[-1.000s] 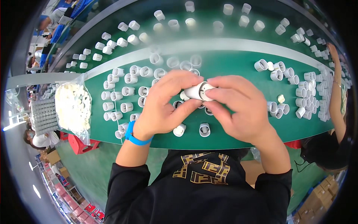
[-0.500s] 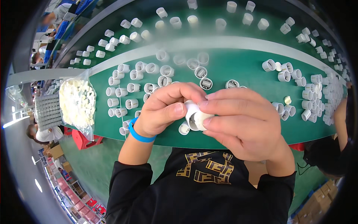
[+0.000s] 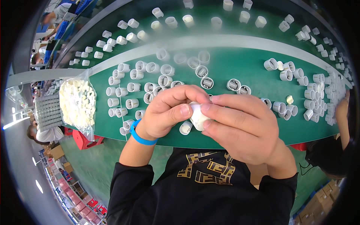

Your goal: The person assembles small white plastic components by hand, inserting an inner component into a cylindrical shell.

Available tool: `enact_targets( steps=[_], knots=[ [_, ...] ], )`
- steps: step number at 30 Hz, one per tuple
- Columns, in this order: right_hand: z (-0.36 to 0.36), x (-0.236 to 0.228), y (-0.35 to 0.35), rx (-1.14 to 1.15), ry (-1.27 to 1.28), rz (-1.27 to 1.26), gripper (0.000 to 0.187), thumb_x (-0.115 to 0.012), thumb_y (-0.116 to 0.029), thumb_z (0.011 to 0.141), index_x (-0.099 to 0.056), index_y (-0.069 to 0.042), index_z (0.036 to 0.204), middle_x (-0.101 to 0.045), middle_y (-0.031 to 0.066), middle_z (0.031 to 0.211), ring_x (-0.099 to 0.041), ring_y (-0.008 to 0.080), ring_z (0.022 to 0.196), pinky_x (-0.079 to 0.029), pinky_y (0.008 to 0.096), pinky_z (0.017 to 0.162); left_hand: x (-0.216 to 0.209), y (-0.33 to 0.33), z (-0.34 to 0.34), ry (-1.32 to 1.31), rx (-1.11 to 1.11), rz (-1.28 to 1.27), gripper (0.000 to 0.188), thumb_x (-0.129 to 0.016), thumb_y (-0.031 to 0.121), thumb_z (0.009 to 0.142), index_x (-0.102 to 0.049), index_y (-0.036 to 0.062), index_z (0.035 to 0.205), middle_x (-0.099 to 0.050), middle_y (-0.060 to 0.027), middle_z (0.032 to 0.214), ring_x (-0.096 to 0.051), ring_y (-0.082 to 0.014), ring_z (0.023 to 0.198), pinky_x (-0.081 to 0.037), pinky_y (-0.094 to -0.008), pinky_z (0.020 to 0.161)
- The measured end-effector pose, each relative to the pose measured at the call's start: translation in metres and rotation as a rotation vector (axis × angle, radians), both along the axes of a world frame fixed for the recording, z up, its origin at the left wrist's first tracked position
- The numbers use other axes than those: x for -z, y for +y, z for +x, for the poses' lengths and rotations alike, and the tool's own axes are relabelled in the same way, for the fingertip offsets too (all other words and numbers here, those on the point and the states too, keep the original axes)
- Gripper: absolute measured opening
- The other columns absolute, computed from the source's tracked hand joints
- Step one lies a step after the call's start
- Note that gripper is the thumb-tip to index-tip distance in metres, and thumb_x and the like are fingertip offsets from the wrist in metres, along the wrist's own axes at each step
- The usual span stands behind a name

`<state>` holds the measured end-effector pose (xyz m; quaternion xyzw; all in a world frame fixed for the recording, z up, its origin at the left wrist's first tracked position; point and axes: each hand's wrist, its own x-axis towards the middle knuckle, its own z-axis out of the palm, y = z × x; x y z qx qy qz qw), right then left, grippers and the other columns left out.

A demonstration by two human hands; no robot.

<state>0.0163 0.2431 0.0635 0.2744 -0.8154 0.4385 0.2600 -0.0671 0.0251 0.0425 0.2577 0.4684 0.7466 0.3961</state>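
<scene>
Over the near edge of the green table, my left hand is closed round a small white plastic cup, thumb on its side. The fingers of my right hand press a rounded off-white cap against the cup's mouth, which it now covers. My fingers hide part of both pieces, and I cannot tell whether the cap is fully seated. Just below my hands lies another white cup. Beyond them, open cups with dark metal parts inside, such as one cup, lie on the table.
A clear bag of cream-coloured pieces lies at the table's left end, beside a grey tray. Many white cups are grouped left and right, with a loose cream piece among the right ones. Another person's arm shows at far right.
The cup has turned and the cap has moved over its mouth, so the inside no longer shows. My right hand has shifted slightly left.
</scene>
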Motion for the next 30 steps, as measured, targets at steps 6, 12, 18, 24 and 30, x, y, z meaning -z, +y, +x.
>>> enact_targets(
  steps=[6,12,18,24,30],
  knots=[
    [0.0,0.007,-0.002,0.055,0.036,0.036,0.025,-0.084,-0.007,0.073,-0.075,-0.003,0.096,-0.074,0.0121,0.112,-0.071,0.0297,0.102,-0.059,0.0364,0.073,0.002,0.002,-0.001,-0.015,-0.013,-0.006,0.034,-0.058,0.024,0.105,-0.063,-0.0035,0.124,-0.064,-0.0102,0.121,-0.061,-0.0178,0.111,-0.048,-0.0322,0.097],
    [0.0,0.01,0.0,0.082,0.044,0.103,0.026,-0.085,-0.012,0.074,-0.074,-0.004,0.096,-0.072,0.0141,0.117,-0.071,0.0323,0.103,-0.058,0.0375,0.073,0.0,0.002,-0.001,-0.018,-0.013,-0.02,0.032,-0.059,0.02,0.105,-0.063,-0.0036,0.127,-0.064,-0.0079,0.12,-0.061,-0.0143,0.107,-0.049,-0.0284,0.092],
    [0.001,0.009,0.011,0.03,-0.016,0.094,0.03,-0.084,-0.013,0.075,-0.074,-0.004,0.101,-0.069,0.019,0.124,-0.069,0.0375,0.111,-0.057,0.0412,0.081,-0.006,0.001,-0.014,0.277,0.038,-0.18,0.03,-0.067,0.012,0.099,-0.068,-0.0034,0.125,-0.068,-0.0124,0.12,-0.065,-0.0189,0.107,-0.052,-0.0305,0.091],
    [0.0,0.011,0.019,0.105,-0.183,0.224,0.032,-0.082,-0.007,0.077,-0.074,-0.006,0.107,-0.065,0.022,0.134,-0.067,0.0396,0.117,-0.056,0.0432,0.091,-0.02,0.019,-0.03,0.578,0.044,-0.314,0.041,-0.084,0.006,0.079,-0.073,0.0005,0.119,-0.072,-0.0144,0.113,-0.07,-0.0276,0.1,-0.056,-0.0363,0.085],
    [-0.001,0.011,0.071,0.345,-0.326,0.268,0.033,-0.077,0.0,0.079,-0.074,-0.005,0.111,-0.067,0.0211,0.131,-0.067,0.038,0.115,-0.055,0.0427,0.092,-0.013,0.05,-0.073,1.057,-0.015,-0.527,0.036,-0.072,0.008,0.079,-0.064,0.0047,0.114,-0.067,-0.0141,0.11,-0.065,-0.0339,0.101,-0.054,-0.0408,0.085]
  ],
)
